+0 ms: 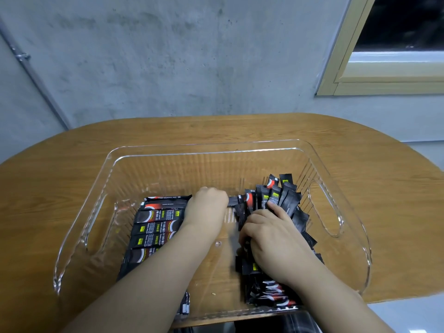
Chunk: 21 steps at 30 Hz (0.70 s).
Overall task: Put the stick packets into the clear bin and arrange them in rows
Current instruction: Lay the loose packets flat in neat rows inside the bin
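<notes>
Bin: the clear bin (319,159) sits on the wooden tabletop (72,150), in the middle of the frame. Both my hands are inside it.
Neat row: flat packets (156,227) lie at lower left of the bin, stacked one above the next. Their long side runs left to right.
Messy pile: loose packets (278,195) fill the right side. Many stand up or lean, pointing up the frame.
Left hand: my left hand (207,203) is at the right end of the neat row, fingers curled. I think it pinches the end of the top packet, but I cannot tell for sure.
Right hand: my right hand (269,234) grips a bunch from the messy pile.
What matters next: I think the pile packets must turn sideways and go left to match the row. The right hand is nearer to them.
</notes>
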Tool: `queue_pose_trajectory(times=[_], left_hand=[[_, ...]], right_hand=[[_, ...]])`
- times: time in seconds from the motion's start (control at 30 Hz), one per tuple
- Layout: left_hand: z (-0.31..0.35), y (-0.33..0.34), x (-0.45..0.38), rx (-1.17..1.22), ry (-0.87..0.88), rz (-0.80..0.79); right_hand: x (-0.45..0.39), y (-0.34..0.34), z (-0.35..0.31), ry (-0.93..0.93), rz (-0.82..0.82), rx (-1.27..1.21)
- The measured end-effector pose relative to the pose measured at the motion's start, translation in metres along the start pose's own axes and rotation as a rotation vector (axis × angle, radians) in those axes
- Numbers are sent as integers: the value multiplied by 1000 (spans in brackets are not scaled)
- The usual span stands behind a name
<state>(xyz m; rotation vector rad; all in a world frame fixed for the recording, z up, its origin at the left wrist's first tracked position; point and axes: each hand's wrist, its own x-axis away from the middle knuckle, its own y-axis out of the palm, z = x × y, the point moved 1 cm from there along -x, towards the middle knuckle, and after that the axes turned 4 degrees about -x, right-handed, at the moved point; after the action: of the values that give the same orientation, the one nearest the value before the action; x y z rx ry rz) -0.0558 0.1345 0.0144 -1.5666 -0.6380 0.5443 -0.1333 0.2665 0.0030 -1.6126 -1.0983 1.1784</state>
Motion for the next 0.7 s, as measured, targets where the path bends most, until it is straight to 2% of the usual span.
queue_pose_trajectory(times=[0.17, 0.23, 0.3, 0.37, 0.5, 0.57, 0.7], left_hand=[[-45, -26, 5, 266, -126, 26], [-66, -36, 15, 322, -219, -4], [-75, -36, 24, 344, -242, 2], [-67, -30, 28, 372, -158, -11], [-31, -7, 18, 280, 221, -157], [-16, 3, 16, 202, 261, -253], [-11, 12, 22, 88, 220, -352]], right_hand=[[-1, -4, 0, 11, -50, -12], [-2, -5, 0, 17, -93, -19], [-2, -7, 0, 12, -102, -11], [-2, -9, -2, 6, -118, -5], [-2, -8, -1, -15, -117, 14], [-1, -4, -1, -9, -69, 37], [-1, 3, 2, -15, 10, 31]])
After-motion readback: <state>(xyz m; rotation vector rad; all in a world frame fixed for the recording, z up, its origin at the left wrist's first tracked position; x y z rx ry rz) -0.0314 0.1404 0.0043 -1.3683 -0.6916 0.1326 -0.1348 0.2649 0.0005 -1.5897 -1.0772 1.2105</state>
